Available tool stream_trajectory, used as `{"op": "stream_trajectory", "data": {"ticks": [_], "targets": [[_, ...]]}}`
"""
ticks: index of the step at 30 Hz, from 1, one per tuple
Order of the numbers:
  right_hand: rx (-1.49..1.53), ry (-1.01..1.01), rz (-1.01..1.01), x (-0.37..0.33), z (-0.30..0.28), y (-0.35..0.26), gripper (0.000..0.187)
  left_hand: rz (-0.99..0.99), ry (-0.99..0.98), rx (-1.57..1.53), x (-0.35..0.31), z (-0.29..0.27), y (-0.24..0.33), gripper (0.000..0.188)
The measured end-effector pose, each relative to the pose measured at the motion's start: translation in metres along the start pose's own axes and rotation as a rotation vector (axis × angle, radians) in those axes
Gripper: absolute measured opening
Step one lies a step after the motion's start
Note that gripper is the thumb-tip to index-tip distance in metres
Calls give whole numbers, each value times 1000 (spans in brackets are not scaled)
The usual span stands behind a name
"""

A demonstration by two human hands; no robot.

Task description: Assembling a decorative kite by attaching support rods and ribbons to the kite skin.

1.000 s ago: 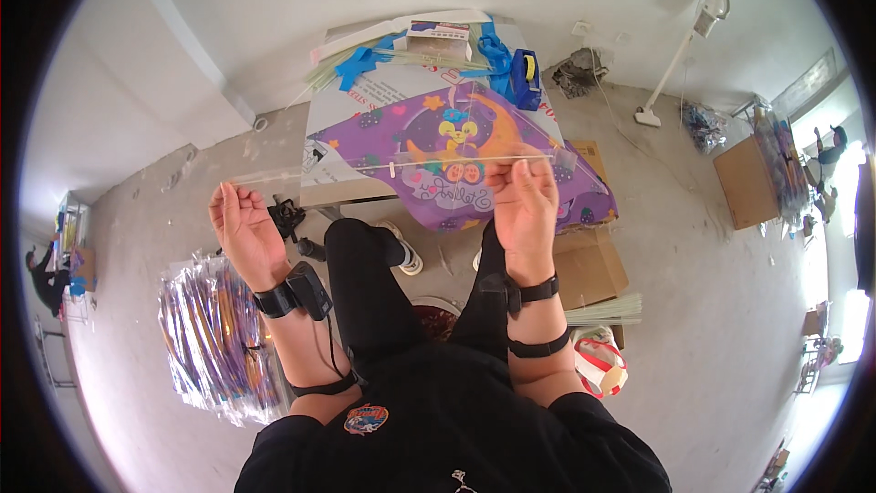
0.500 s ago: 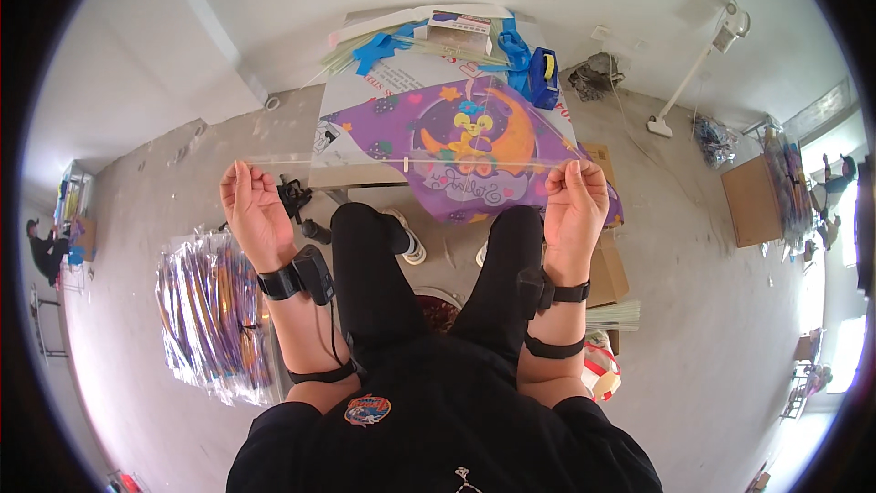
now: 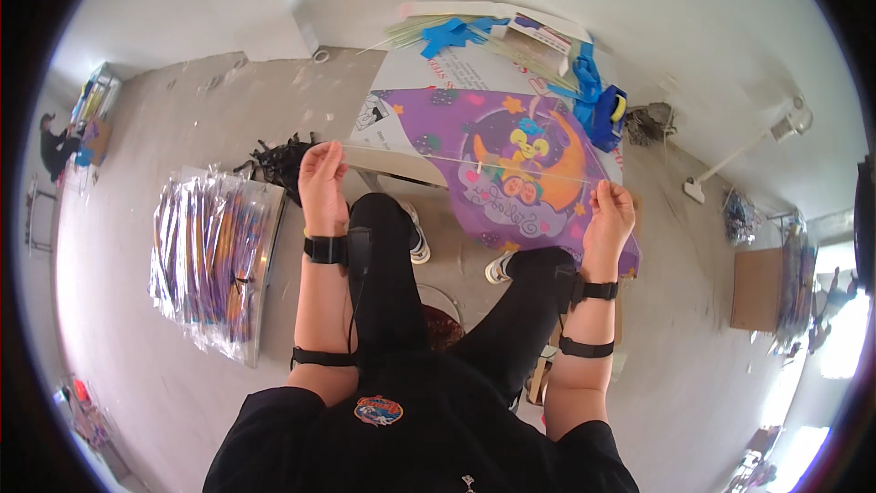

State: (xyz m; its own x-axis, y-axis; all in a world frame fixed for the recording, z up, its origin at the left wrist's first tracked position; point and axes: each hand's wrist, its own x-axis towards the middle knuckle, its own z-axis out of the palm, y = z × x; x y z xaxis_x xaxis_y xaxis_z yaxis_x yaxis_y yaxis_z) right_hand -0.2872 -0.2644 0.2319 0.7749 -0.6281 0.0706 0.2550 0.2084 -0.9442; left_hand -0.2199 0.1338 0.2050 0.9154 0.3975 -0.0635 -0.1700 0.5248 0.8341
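A thin, pale rod (image 3: 411, 154) is stretched between my two hands, with a small white piece (image 3: 480, 167) near its middle. My left hand (image 3: 323, 184) pinches the rod's left end, and my right hand (image 3: 610, 219) pinches the other end, a little lower. Below the rod lies a purple kite sheet (image 3: 438, 108) printed with a yellow cartoon animal on an orange moon. It covers much of the board-topped table (image 3: 411, 68) and hangs over the near edge towards my right knee.
Blue ribbon (image 3: 452, 35), a bundle of pale rods (image 3: 411, 29), an open box (image 3: 540, 35) and a blue tape dispenser (image 3: 610, 119) lie along the table's back. On the left floor stands a stack of wrapped kites (image 3: 205, 256) beside a black tangle (image 3: 285, 164). Another person (image 3: 57, 144) sits far left.
The view has swung, so the table appears further right. My hands have come closer together in the picture, and the rod now slants down to the right. Both ends remain pinched.
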Motion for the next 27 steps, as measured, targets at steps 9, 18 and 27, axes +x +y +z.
{"op": "stream_trajectory", "data": {"ticks": [9,18,27], "targets": [[-267,-67,149,116,34,135,10,-73,98,225,107,-3,-103,11],[-495,-137,217,218,86,216,11,-50,224,424,199,4,-183,15],[-642,-141,244,262,99,287,14,40,280,562,240,-8,-228,15]]}}
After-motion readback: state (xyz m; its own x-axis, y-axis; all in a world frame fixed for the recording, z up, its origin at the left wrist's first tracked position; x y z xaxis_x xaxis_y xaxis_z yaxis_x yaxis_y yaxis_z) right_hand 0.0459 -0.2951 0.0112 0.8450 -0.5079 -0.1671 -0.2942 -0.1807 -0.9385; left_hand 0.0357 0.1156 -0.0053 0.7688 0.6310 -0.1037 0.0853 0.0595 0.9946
